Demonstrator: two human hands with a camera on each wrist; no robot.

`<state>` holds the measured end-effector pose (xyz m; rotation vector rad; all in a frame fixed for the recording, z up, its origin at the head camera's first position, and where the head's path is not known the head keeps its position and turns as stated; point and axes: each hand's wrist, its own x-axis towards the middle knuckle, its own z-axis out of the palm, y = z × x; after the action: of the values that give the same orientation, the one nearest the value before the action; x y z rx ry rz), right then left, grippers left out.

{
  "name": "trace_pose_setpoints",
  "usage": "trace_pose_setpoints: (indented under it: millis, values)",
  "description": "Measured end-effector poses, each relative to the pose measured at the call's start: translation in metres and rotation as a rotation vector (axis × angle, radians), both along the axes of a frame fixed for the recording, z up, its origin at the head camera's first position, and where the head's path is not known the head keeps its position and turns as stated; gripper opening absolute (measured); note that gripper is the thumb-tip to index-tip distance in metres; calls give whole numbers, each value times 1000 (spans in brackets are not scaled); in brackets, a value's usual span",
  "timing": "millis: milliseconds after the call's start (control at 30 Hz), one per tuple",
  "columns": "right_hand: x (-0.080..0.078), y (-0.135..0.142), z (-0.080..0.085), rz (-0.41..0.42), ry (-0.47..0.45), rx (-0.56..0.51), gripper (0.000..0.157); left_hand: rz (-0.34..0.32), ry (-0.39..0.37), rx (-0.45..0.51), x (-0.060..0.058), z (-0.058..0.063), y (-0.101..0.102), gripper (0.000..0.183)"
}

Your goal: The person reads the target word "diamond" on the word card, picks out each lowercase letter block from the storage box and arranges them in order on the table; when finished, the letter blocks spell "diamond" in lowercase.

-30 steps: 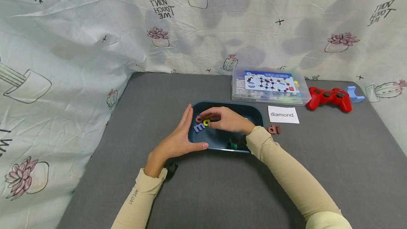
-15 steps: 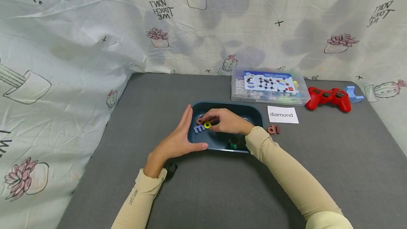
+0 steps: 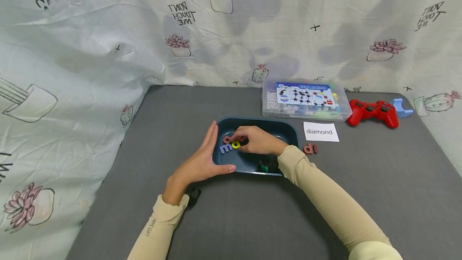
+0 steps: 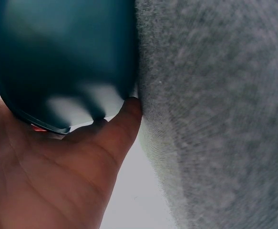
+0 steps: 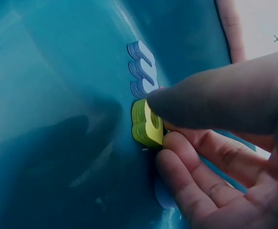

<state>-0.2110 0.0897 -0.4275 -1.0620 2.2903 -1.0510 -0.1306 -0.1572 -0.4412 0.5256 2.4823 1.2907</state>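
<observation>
Well, a box (image 3: 306, 98) and a red controller (image 3: 373, 112) sit toward the bench's far right; a card (image 3: 321, 132) and two red letters (image 3: 310, 149) lie right of the tray (image 3: 247, 164). Inside, a purple m (image 3: 226, 148) and third red letter (image 3: 227, 140) crowd the yellow letter (image 5: 147, 125). The right hand (image 3: 260, 141), nearly closed, pinches that yellow one; the left hand (image 3: 200, 165), thumb spread from straight fingers, touches the tray's left end. Tray walls ring the right hand; bench (image 3: 180, 111) stretches leftward and nearer.
</observation>
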Motion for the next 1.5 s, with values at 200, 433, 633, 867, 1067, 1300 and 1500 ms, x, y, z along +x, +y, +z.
trace_pose_setpoints:
  millis: [200,433,633,867,1067,1300,1500]
  values:
    - [0,1,-4,14,26,26,34,1,4,2,0,-3,1,131]
    - [-1,0,-6,15,57,85,35,6,3,7,0,-6,2,129]
    - [-2,-6,-5,24,118,130,33,13,18,17,1,-8,1,130]
    - [-1,-10,-5,28,171,185,32,20,12,20,1,-7,2,129]
    - [-1,-12,-4,24,188,202,27,16,6,14,1,-6,2,130]
    - [-1,-12,-2,-17,157,129,20,16,0,12,1,-5,3,129]
    - [0,-11,2,-113,112,14,19,25,-2,-8,2,-4,2,129]
